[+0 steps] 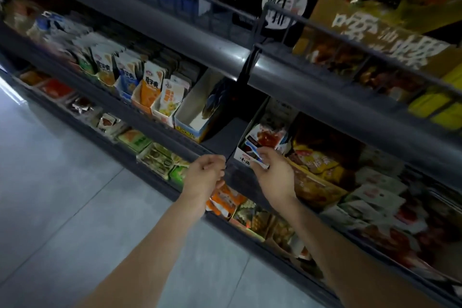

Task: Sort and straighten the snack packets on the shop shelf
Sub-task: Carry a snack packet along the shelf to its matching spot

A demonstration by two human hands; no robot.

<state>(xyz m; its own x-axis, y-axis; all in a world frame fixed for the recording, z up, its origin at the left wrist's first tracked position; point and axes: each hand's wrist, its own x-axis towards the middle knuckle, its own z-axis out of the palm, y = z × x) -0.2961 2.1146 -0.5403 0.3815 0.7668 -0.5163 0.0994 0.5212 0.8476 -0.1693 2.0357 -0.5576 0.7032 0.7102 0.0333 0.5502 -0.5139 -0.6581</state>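
Both forearms enter from the bottom edge; elbows cut off.

Left hand [203, 175]: fingers curled inward at the shelf front edge [235, 175]. Palm side faces away, so cannot tell whether it grips the edge or nothing.

Right hand [273, 174]: thumb and fingertips pinch 1 small blue-and-white packet [258, 159]. The packet's lower part is covered by the fingers and its print is unreadable. It sits at the front lip of a white display box [241, 156] on the middle shelf, just in front of the red packets [268, 136] in that box.

An orange packet [225, 197] on the lower shelf is partly covered by the left wrist.

Left of the display box, across a bare gap: an open box [190, 112] with 1 dark packet [215, 100] leaning inside, then a row of upright packets [150, 85].

Far left and right-hand stock is motion-blurred. A yellow carton [375, 42] on the upper shelf is cut by the rail.
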